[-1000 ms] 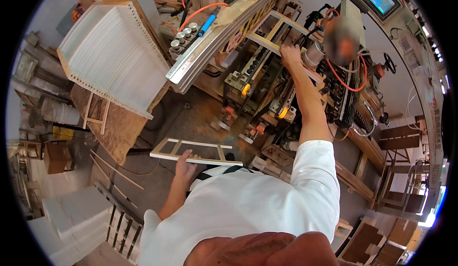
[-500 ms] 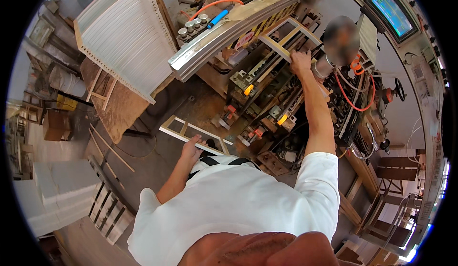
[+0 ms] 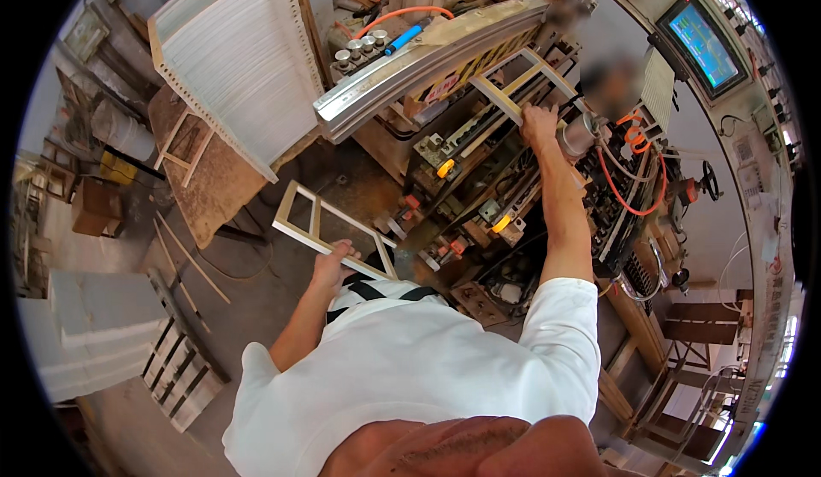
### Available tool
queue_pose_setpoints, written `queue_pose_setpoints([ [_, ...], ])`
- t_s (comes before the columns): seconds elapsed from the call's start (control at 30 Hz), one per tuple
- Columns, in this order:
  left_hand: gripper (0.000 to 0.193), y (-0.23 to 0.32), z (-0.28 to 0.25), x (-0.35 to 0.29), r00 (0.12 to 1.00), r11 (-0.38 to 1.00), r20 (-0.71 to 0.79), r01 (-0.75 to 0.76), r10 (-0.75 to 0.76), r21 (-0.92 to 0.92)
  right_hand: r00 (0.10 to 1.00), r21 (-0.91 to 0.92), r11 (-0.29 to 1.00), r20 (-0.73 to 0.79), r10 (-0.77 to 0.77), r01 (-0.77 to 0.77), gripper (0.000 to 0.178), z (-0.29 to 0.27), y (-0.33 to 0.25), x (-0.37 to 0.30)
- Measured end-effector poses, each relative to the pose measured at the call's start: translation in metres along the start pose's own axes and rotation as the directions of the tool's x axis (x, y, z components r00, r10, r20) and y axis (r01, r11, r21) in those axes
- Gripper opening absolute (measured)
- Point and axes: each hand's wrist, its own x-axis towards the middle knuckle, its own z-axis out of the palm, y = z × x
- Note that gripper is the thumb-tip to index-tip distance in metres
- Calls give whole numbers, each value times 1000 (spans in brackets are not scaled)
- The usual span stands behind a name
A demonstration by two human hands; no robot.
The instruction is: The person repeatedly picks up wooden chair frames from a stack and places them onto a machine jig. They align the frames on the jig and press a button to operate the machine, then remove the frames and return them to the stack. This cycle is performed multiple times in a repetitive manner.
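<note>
My left hand (image 3: 332,263) is closed on the near rail of a pale wooden frame (image 3: 297,233), held tilted in front of my waist. This frame has a crossbar that divides it into a smaller and a larger opening. With my right arm stretched forward, my right hand (image 3: 540,124) grips the near corner of a second frame (image 3: 496,99) of similar build. That second frame rests at the machine (image 3: 462,156), below its silver metal beam (image 3: 359,105). My right fingertips are partly hidden behind the hand.
Many white-edged pieces stand stacked in a rack (image 3: 231,66) on the wooden table (image 3: 209,207), beside another small frame (image 3: 184,148). A control screen (image 3: 703,45) is at upper right. White blocks (image 3: 103,323) sit at lower left, and thin strips (image 3: 192,259) lie on the floor.
The frame in my left hand has tilted, its far left end rising so that its openings show more. My right hand stays on the other frame. The whole view has shifted slightly.
</note>
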Motion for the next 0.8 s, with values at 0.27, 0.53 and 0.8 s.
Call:
queue_pose_setpoints([
  [0.27,32,68,-9,-67,968,940,112,-247,226,234,1000,-31,999,8,-20,20,19,1,-2,2],
  [0.53,48,211,-59,-170,702,577,232,-695,673,430,997,35,999,-78,-6,9,39,34,12,14],
  [0.8,52,362,-148,-210,296,266,8,-869,955,416,968,-100,983,186,171,-154,27,-28,-22,-2],
])
